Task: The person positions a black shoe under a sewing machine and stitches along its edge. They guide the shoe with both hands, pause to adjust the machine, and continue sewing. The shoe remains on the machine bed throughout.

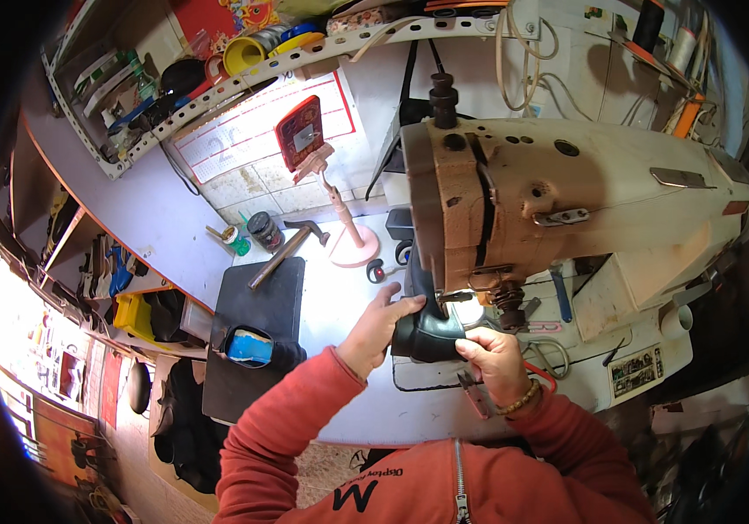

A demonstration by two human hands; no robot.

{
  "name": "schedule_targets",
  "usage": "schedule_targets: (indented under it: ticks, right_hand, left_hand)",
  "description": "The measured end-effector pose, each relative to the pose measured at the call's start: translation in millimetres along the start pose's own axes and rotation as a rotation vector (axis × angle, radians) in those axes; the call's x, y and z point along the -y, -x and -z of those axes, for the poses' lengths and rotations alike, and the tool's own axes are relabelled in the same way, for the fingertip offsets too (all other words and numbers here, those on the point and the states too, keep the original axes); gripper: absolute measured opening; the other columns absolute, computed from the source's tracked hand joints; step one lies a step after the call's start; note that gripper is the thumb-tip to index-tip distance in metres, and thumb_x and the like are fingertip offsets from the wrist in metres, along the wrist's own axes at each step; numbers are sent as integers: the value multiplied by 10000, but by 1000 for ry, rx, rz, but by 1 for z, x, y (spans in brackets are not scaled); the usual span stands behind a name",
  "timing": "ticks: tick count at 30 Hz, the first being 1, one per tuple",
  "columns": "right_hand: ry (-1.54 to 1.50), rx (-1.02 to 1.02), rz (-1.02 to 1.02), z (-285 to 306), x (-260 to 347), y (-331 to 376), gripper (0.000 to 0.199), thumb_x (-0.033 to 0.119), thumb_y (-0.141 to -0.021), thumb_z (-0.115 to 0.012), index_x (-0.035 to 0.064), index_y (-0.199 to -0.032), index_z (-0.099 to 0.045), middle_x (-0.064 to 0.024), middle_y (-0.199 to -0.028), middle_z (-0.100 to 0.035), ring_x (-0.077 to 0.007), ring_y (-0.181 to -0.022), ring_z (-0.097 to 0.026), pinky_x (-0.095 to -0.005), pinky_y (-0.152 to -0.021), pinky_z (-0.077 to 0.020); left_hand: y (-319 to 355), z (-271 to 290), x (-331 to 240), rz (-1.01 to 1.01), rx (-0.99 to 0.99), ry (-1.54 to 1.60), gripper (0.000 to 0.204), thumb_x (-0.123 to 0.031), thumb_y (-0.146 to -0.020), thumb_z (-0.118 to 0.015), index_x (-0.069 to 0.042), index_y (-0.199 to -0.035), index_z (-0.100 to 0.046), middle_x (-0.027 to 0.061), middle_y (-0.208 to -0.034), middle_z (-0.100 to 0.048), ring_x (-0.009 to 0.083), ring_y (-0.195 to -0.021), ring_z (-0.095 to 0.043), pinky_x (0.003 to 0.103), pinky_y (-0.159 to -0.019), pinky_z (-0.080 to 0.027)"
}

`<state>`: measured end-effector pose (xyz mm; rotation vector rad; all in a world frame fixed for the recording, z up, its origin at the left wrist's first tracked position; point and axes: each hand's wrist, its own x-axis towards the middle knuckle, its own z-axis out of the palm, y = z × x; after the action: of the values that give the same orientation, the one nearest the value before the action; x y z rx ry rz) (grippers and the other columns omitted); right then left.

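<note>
Both my hands hold a black leather boot at the needle end of a large sewing machine. My left hand grips its left side, thumb on top and the other fingers partly hidden. On the right edge, my right hand pinches the leather between thumb and fingers. The upper part of the boot runs back beneath the machine head, which hides some of it. Beside my right hand lies a pair of small thread snips. A lit spot shows by the needle area.
To the left, a dark shoe with a blue inside stands on a black mat, with a hammer at its far edge. Behind are a pink phone stand and two jars. Scissors lie under the machine arm.
</note>
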<state>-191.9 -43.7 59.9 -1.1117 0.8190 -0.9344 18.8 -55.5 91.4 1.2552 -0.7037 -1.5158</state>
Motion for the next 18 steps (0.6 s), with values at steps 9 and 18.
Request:
schedule_targets:
  ticks: [9, 18]
  right_hand:
    - [-15, -143, -21, -2, 2, 0, 161, 123, -910, -670, 3, -802, -668, 69, -625, -530, -12, -515, -401, -207, -452, -310]
    - [-46, -197, 15, -11, -4, 1, 191, 138, -914, -661, -7, -789, -662, 41, -611, -544, -36, -493, -458, -214, -447, -371]
  left_hand:
    - [-25, -7, -9, 138, 153, -90, 395, -165, -950, -564, 18, -1293, -495, 88, -1182, -606, 160, -934, -639, 262, -818, -525]
    - [1, -4, 19, -236, 212, -100, 721, -162, -790, -723, 15, -1400, -381, 127, -1262, -544, 183, -1126, -535, 302, -950, -445]
